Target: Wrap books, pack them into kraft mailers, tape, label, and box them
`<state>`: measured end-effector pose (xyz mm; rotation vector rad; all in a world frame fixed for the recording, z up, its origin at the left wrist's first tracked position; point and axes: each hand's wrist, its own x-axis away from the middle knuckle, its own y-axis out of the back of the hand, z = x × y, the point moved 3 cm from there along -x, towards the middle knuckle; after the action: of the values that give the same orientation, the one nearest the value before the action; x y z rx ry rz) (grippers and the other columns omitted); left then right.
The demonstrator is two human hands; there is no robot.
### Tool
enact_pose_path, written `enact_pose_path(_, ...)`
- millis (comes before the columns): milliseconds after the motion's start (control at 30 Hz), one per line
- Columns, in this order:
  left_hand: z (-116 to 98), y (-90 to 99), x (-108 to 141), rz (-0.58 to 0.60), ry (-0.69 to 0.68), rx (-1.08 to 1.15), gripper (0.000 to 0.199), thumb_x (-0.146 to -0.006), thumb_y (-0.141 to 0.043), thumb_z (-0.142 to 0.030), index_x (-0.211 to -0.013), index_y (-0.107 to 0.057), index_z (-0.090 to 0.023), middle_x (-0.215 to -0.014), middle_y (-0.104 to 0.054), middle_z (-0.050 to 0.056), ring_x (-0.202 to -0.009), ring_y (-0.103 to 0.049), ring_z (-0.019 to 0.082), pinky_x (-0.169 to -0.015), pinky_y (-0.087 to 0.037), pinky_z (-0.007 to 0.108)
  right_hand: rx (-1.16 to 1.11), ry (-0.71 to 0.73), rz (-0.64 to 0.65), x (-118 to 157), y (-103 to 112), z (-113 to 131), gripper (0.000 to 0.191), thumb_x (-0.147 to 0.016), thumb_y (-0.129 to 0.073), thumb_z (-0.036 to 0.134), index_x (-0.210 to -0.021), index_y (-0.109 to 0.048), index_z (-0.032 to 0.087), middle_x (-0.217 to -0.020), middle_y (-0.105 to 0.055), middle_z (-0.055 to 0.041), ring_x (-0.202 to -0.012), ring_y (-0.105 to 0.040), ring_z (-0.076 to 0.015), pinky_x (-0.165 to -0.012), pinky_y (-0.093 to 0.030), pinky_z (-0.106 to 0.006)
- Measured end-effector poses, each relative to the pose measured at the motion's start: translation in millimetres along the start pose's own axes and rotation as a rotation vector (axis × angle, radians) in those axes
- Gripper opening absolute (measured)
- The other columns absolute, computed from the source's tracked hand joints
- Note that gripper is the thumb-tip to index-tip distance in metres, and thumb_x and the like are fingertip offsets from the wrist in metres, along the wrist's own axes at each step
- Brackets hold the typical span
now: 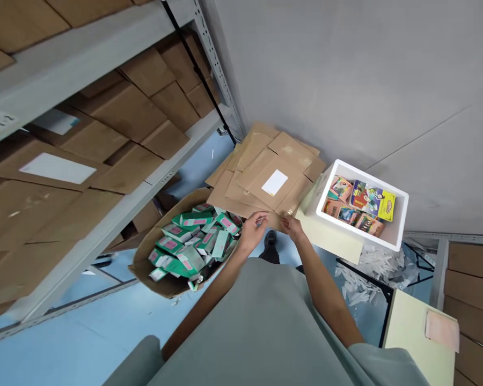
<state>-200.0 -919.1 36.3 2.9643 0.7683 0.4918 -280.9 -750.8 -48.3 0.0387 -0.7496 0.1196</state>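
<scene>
Flattened brown cardboard [245, 187] with a white label lies in a stack against the wall, in front of me. My left hand [254, 229] pinches the near edge of the top sheet, fingers bent. A little to the right, my right hand [292, 226] grips the same edge beside a strip of shiny tape. Left of the hands stands a large open carton [145, 268] full of green and white small boxes [189, 259]. On the right, a white foam box [400, 225] holds colourful packets [372, 199].
Shelving [132, 209] loaded with brown cartons [123, 110] runs along the left. A pale table [338, 236] is under the foam box. Shredded white scraps [358, 289] lie below it. Another pale tabletop [414, 343] and stacked cartons [475, 289] stand at lower right.
</scene>
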Motion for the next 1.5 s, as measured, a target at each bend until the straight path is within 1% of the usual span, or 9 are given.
enact_pose_path(200,-14,48.3,-48,-0.095,0.291,0.345,0.013,-0.079,-0.082,-0.013,-0.088,-0.079,-0.022,-0.106,-0.082,0.008,-0.120,-0.073,0.027,-0.122,-0.050,0.040,-0.105,-0.132,-0.146,13,-20,20,0.039,-0.079,-0.089,0.044,-0.072,-0.055,0.025,-0.063,-0.062,0.0016,-0.066,-0.068,-0.0167,-0.061,-0.058,-0.026)
enact_pose_path(500,-33,31.1,-77,-0.018,0.639,0.660,0.016,-0.090,-0.085,-0.015,-0.100,-0.073,-0.016,-0.102,-0.076,0.010,-0.096,-0.077,0.019,-0.106,-0.060,0.036,-0.199,0.151,-0.109,57,-54,90,0.059,-0.058,-0.104,0.051,-0.070,-0.052,0.025,-0.064,-0.065,0.0048,-0.070,-0.071,-0.0166,-0.073,-0.059,-0.029)
enact_pose_path(633,-63,32.4,-87,0.002,0.675,0.747,0.003,-0.105,-0.069,-0.020,-0.101,-0.070,-0.020,-0.093,-0.075,0.004,-0.084,-0.076,0.012,-0.092,-0.063,0.026,-0.174,0.336,-0.021,86,-65,128,0.063,-0.060,-0.100,0.063,-0.070,-0.051,0.026,-0.064,-0.063,0.0059,-0.069,-0.071,-0.0179,-0.070,-0.057,-0.029)
enact_pose_path(767,-105,15.0,-81,0.126,0.628,0.853,0.014,-0.107,-0.063,-0.016,-0.113,-0.075,-0.019,-0.095,-0.083,0.004,-0.088,-0.080,0.014,-0.088,-0.064,0.024,-0.134,0.552,0.035,135,-45,156,0.061,-0.073,-0.090,0.072,-0.076,-0.049,0.027,-0.071,-0.063,0.0059,-0.070,-0.071,-0.0174,-0.071,-0.058,-0.030)
enact_pose_path(933,-151,-43.4,-55,0.338,0.577,0.812,0.029,-0.107,-0.059,-0.013,-0.131,-0.077,-0.020,-0.106,-0.087,0.007,-0.096,-0.084,0.016,-0.089,-0.066,0.026,-0.107,0.552,-0.022,195,25,152,0.052,-0.085,-0.081,0.073,-0.087,-0.061,0.025,-0.078,-0.070,0.0016,-0.077,-0.074,-0.0199,-0.073,-0.059,-0.031)
enact_pose_path(1067,-175,-108.9,-27,0.578,0.505,0.659,0.038,-0.103,-0.065,-0.013,-0.137,-0.076,-0.025,-0.118,-0.086,0.005,-0.118,-0.081,0.021,-0.107,-0.065,0.034,-0.084,0.525,-0.146,236,111,124,0.049,-0.085,-0.082,0.070,-0.087,-0.072,0.022,-0.083,-0.076,-0.0038,-0.079,-0.076,-0.0209,-0.078,-0.060,-0.033)
enact_pose_path(1267,-187,-229.5,53,0.919,0.425,0.437,0.045,-0.088,-0.082,-0.016,-0.131,-0.079,-0.027,-0.126,-0.085,0.006,-0.134,-0.074,0.030,-0.120,-0.058,0.049,-0.225,0.600,-0.837,339,298,55,0.058,-0.083,-0.078,0.078,-0.097,-0.078,0.022,-0.091,-0.083,-0.0101,-0.084,-0.080,-0.0283,-0.078,-0.063,-0.041)
enact_pose_path(1367,-181,-297.9,118,1.070,0.398,0.302,0.045,-0.079,-0.092,-0.022,-0.123,-0.081,-0.024,-0.123,-0.085,0.007,-0.136,-0.073,0.032,-0.120,-0.058,0.049,-0.290,0.607,-1.145,410,386,5,0.061,-0.083,-0.076,0.079,-0.102,-0.078,0.021,-0.104,-0.084,-0.0150,-0.089,-0.081,-0.0302,-0.081,-0.065,-0.043)
enact_pose_path(1500,-160,-386.5,218,1.242,0.352,0.075,0.047,-0.068,-0.101,-0.032,-0.109,-0.081,-0.020,-0.114,-0.086,0.011,-0.138,-0.071,0.036,-0.119,-0.059,0.048,-0.346,0.511,-1.444,496,476,-79,0.065,-0.085,-0.073,0.075,-0.117,-0.074,0.019,-0.132,-0.078,-0.0206,-0.092,-0.083,-0.0288,-0.083,-0.065,-0.043)
